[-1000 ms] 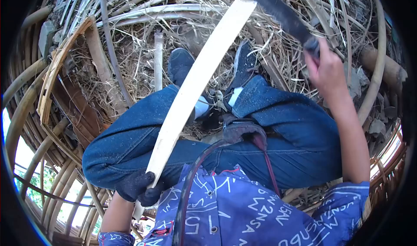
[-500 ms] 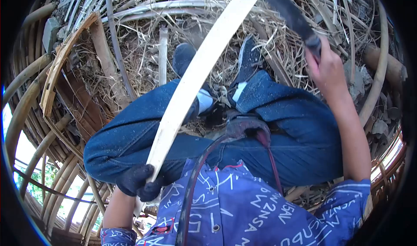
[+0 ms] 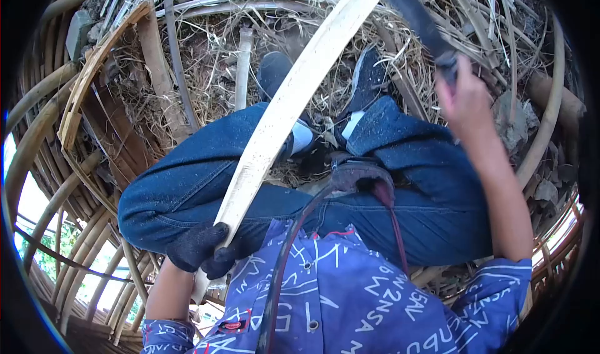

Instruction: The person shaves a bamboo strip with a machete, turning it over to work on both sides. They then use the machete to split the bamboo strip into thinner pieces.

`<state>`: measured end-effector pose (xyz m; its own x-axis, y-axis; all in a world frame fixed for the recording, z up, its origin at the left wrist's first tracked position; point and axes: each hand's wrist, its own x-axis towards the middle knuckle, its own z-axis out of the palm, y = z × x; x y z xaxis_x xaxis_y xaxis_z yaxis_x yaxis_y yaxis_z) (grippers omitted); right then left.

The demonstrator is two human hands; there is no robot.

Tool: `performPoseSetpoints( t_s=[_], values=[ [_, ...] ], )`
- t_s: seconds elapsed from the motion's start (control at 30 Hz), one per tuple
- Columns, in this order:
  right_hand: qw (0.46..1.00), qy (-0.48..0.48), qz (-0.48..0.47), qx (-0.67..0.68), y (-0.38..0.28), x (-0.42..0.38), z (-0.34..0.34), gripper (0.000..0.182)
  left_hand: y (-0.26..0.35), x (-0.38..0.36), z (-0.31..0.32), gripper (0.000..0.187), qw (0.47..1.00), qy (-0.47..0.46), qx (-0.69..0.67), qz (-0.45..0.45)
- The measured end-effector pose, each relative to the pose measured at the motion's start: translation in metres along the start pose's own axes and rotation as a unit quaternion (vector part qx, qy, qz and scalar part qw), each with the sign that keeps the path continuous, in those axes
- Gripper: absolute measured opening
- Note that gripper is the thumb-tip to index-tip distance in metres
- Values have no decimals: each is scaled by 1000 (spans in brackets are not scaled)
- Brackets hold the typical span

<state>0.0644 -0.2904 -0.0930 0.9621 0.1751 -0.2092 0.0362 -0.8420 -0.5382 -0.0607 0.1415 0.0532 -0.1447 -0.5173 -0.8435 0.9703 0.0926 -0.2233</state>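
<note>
A long pale split strip, bamboo by its look [image 3: 284,126], slants up and away across my lap. My left hand [image 3: 200,249], in a dark glove, is closed around its near end by my left thigh. In my bare right hand [image 3: 465,101] is the handle of a machete, and its dark, broad blade [image 3: 412,19] reaches up to the left. The blade meets or overlaps the far end of the strip near the top of the view. A dark strap with a pouch-like piece [image 3: 359,179] lies over my lap.
Shavings and thin strips [image 3: 212,66] litter the ground around my shoes [image 3: 369,76]. A bent, split bamboo piece [image 3: 94,73] stands at the left. Curved poles [image 3: 44,141] ring the left side, and another pole [image 3: 550,104] curves along the right.
My right hand has shifted slightly, with the machete blade still at the strip's far end. The strip has moved a little to the right at its far end.
</note>
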Motion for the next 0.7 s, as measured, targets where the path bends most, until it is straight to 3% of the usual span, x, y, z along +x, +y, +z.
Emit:
performPoseSetpoints(
  t_s=[0.17,0.2,0.4,0.5,0.7],
  values=[
    [998,37,-28,-30,6,10,-3,28,-1,1,-6,53,1000,-16,-22,-3],
    [998,-13,38,38,-5,7,0,31,1,1,-6,53,999,-20,-29,-9],
    [996,44,-70,-42,14,17,-7,37,1,0,-8,53,999,-20,-34,-12],
    [999,21,-28,-13,8,-5,12,37,-2,-1,-8,53,999,-20,-35,-10],
    [997,43,-49,-36,12,2,-9,39,-2,2,-11,53,998,-36,-44,-10]
  ],
)
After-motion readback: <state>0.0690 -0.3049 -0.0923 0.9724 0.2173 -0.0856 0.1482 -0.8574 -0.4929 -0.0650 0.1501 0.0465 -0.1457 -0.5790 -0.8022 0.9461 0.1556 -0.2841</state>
